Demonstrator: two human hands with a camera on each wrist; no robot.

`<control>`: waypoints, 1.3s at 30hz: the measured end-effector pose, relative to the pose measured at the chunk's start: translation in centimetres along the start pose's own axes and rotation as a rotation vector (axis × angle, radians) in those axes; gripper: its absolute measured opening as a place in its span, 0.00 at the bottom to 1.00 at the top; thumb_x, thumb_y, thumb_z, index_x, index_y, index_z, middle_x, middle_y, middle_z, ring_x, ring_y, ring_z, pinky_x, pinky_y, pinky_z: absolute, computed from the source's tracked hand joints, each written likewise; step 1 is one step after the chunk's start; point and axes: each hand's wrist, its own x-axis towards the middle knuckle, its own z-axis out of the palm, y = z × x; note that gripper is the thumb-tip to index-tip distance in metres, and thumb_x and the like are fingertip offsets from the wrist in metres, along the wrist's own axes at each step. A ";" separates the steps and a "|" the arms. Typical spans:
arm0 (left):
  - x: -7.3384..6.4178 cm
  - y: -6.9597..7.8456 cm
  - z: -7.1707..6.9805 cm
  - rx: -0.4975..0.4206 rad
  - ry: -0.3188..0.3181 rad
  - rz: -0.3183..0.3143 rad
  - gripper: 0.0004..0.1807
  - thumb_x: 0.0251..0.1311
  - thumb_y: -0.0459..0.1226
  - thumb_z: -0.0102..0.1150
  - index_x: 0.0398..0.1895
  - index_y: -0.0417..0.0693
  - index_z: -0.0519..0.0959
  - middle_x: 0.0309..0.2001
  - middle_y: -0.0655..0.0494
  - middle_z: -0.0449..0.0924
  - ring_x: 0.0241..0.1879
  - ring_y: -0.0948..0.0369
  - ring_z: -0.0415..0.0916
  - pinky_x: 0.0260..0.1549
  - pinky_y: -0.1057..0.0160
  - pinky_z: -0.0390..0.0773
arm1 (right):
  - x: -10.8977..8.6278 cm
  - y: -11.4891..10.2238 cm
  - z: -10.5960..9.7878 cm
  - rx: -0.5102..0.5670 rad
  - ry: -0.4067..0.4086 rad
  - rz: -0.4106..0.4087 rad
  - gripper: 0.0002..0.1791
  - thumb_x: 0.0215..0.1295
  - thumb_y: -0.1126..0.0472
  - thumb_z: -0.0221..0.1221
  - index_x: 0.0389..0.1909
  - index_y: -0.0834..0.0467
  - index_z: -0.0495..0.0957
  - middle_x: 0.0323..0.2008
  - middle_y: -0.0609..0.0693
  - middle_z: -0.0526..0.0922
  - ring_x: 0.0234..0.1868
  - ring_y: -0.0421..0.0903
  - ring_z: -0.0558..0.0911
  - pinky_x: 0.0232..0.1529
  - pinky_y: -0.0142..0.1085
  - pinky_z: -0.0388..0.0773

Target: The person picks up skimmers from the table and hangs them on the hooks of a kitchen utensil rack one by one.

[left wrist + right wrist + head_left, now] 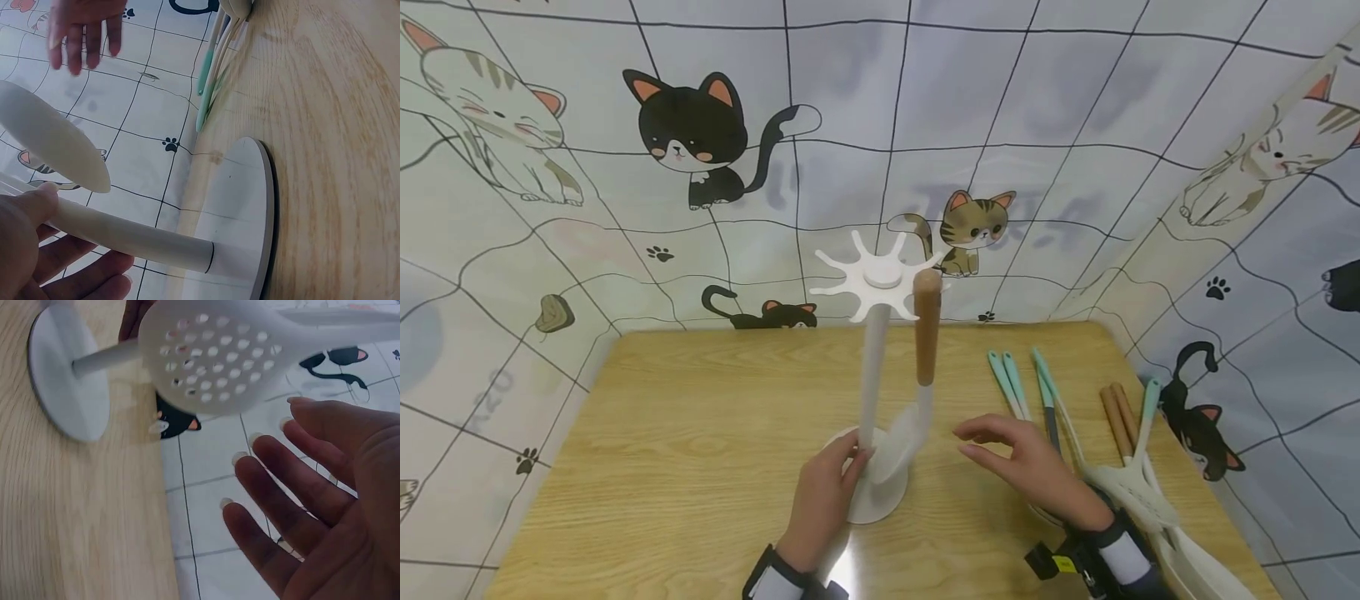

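Observation:
A white utensil stand [872, 375] with a round base and a star-shaped ring of hooks rises from the middle of the table. Low on its pole, my left hand [823, 492] holds it between thumb and fingers. From a hook on the stand's right side hangs a white skimmer with a wooden handle [927, 333]. Its perforated head [275, 334] shows in the right wrist view. My right hand [1037, 467] is just right of the skimmer, apart from it, fingers loosely bent and holding nothing.
Several utensils with mint-green handles [1015, 383] lie on the table's right side. Two wooden handles [1116, 421] are among them, with a pale slotted utensil [1131, 492] nearby. Cat-printed cloth [842, 183] surrounds the wooden table [700, 433].

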 end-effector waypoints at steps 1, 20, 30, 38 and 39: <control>0.0 0.0 0.0 0.002 0.000 0.002 0.16 0.65 0.52 0.51 0.49 0.59 0.79 0.38 0.69 0.81 0.38 0.70 0.79 0.35 0.69 0.75 | -0.2 0.3 -0.2 -0.005 -0.014 0.005 0.12 0.66 0.51 0.58 0.48 0.45 0.80 0.47 0.39 0.82 0.48 0.38 0.81 0.48 0.37 0.76; -0.1 0.1 0.0 0.006 -0.017 -0.017 0.16 0.65 0.51 0.52 0.50 0.58 0.79 0.38 0.69 0.81 0.38 0.70 0.78 0.35 0.69 0.75 | -1.8 6.1 -6.6 -0.269 0.004 0.276 0.20 0.69 0.47 0.53 0.51 0.56 0.80 0.48 0.48 0.82 0.46 0.44 0.81 0.42 0.33 0.76; 0.1 0.0 -0.1 -0.002 -0.030 -0.020 0.17 0.65 0.53 0.50 0.51 0.58 0.78 0.41 0.68 0.81 0.40 0.69 0.79 0.37 0.68 0.75 | -2.3 8.9 -8.3 -0.365 0.047 0.381 0.24 0.69 0.46 0.53 0.51 0.61 0.79 0.44 0.54 0.83 0.49 0.56 0.78 0.44 0.49 0.73; 0.0 -0.1 -0.1 -0.011 -0.020 -0.027 0.17 0.65 0.53 0.50 0.50 0.59 0.78 0.41 0.69 0.81 0.40 0.69 0.79 0.38 0.67 0.76 | -2.4 9.3 -8.8 -0.387 0.017 0.427 0.25 0.69 0.47 0.54 0.50 0.65 0.79 0.45 0.61 0.81 0.43 0.60 0.81 0.38 0.46 0.77; 0.0 -0.1 -0.1 -0.011 -0.018 -0.027 0.17 0.65 0.53 0.50 0.50 0.59 0.78 0.40 0.69 0.81 0.40 0.69 0.79 0.38 0.67 0.76 | -2.4 9.4 -8.8 -0.392 0.017 0.427 0.25 0.69 0.47 0.54 0.50 0.66 0.79 0.44 0.61 0.81 0.43 0.60 0.81 0.37 0.46 0.77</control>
